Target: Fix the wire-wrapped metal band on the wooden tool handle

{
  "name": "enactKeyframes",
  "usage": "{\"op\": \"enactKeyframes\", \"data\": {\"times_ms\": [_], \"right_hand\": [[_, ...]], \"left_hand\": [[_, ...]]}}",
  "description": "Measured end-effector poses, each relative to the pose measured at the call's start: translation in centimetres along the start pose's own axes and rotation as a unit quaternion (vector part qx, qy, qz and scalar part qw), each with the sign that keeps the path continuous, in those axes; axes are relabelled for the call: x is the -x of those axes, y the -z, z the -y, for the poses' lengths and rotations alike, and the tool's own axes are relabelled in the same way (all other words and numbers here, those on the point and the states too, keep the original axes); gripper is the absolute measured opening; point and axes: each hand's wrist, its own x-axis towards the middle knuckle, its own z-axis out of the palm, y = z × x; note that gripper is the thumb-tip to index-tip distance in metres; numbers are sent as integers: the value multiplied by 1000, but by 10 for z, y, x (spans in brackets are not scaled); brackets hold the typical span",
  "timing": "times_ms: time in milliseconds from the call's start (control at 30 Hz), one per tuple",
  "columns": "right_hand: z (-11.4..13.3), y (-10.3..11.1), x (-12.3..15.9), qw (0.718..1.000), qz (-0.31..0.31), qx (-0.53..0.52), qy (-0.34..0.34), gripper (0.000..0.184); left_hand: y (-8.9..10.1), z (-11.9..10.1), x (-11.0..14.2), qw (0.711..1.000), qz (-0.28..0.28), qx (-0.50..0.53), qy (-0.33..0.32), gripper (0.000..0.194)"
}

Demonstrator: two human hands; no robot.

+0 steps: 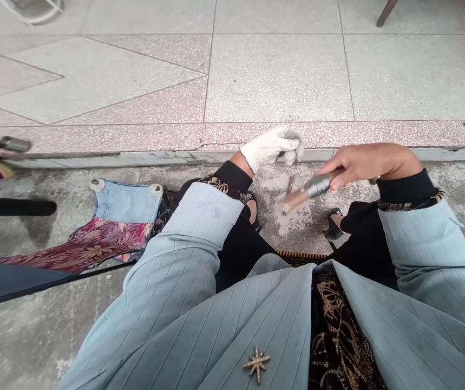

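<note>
My left hand (275, 147), in a white knitted glove, is held over the edge of the step with its fingers curled inward. Whatever it may hold is hidden by the fingers. To its right, my bare right hand (352, 165) is closed around a short wooden tool (297, 200) with a grey, shiny wrapped band (317, 186). The tool's pale wooden end slants down to the left and is blurred; it is apart from the gloved hand. A thin reddish-brown piece (290, 184) shows below the hands, near the tool's end.
A low step edge (151, 158) runs across, with terrazzo tiles (276, 76) beyond it. On the left are a folding seat with patterned cloth (110, 238), a black bar (17, 207) and a metal cup (14, 144). My shoes (333, 225) rest on rough concrete.
</note>
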Motion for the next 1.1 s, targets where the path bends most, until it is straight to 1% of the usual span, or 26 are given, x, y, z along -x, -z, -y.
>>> {"op": "enactKeyframes", "data": {"times_ms": [33, 67, 100, 133, 200, 267, 300, 333, 400, 433, 467, 533, 600, 633, 700, 733, 767, 800, 833, 867, 900, 933, 967, 1000, 1067, 1100], "right_hand": [[6, 0, 2, 1000, 17, -7, -8, 27], [11, -1, 3, 1000, 14, -17, -15, 27], [14, -3, 3, 999, -15, -34, -16, 27], [17, -5, 1, 996, -66, -56, -7, 28], [17, -10, -7, 975, -199, -94, 24, 30], [13, -13, -18, 955, -284, -89, 24, 29], [9, -12, -24, 943, -329, -55, 10, 26], [6, -12, -29, 934, -358, -1, -14, 21], [-2, -9, -36, 911, -382, 143, -64, 10], [-5, -8, -38, 897, -377, 213, -90, 5], [-7, -7, -39, 882, -364, 276, -115, 6], [-10, -6, -40, 856, -322, 369, -165, 14], [-12, -5, -39, 843, -250, 425, -217, 15], [-13, -3, -38, 845, -198, 435, -241, 12], [-13, 1, -33, 867, -54, 412, -275, 12], [-13, 3, -30, 885, 29, 374, -276, 14], [-12, 7, -25, 902, 108, 320, -268, 15], [-11, 10, -20, 921, 169, 254, -243, 15], [-10, 14, -14, 940, 201, 185, -205, 17], [-9, 16, -8, 958, 208, 118, -159, 25], [-7, 18, -3, 974, 191, 54, -112, 33], [-6, 18, 0, 986, 154, -5, -70, 41], [-4, 17, 3, 992, 105, -57, -35, 47], [-2, 14, 3, 994, 50, -99, -9, 50], [0, 7, -1, 987, -84, -134, 31, 44], [0, 3, -6, 982, -137, -128, 40, 38]], "left_hand": [[2, 1, -1, 1000, 0, 3, 0, 28], [3, 3, -2, 1000, 9, 7, 2, 29], [4, 4, -2, 1000, 24, 12, 5, 29], [4, 4, -3, 999, 42, 15, 8, 29], [2, 4, -3, 997, 76, 15, 18, 30], [-3, 0, -1, 995, 100, 8, 25, 30], [-6, -2, 0, 994, 109, 3, 28, 30], [-8, -5, 1, 992, 119, -1, 30, 30], [-13, -10, 4, 991, 131, -7, 29, 31], [-15, -11, 5, 991, 134, -9, 28, 31], [-15, -13, 6, 990, 135, -12, 28, 31], [-14, -13, 8, 991, 132, -15, 26, 30], [-10, -12, 9, 993, 113, -15, 20, 28], [-8, -10, 10, 995, 96, -14, 14, 27], [-2, -7, 10, 998, 63, -11, 5, 26], [1, -6, 10, 999, 51, -9, 1, 26], [4, -5, 10, 999, 43, -6, -1, 26], [7, -4, 9, 999, 35, -3, -4, 26], [9, -3, 8, 1000, 26, -1, -8, 25], [10, -3, 7, 1000, 12, -2, -14, 24], [11, -3, 6, 1000, -4, -7, -21, 22], [11, -2, 5, 999, -20, -18, -31, 20], [10, -2, 4, 998, -29, -36, -41, 17], [9, -2, 3, 996, -26, -63, -51, 15], [5, -3, 2, 987, 6, -145, -74, 13], [3, -3, 3, 975, 28, -201, -87, 15]]}}
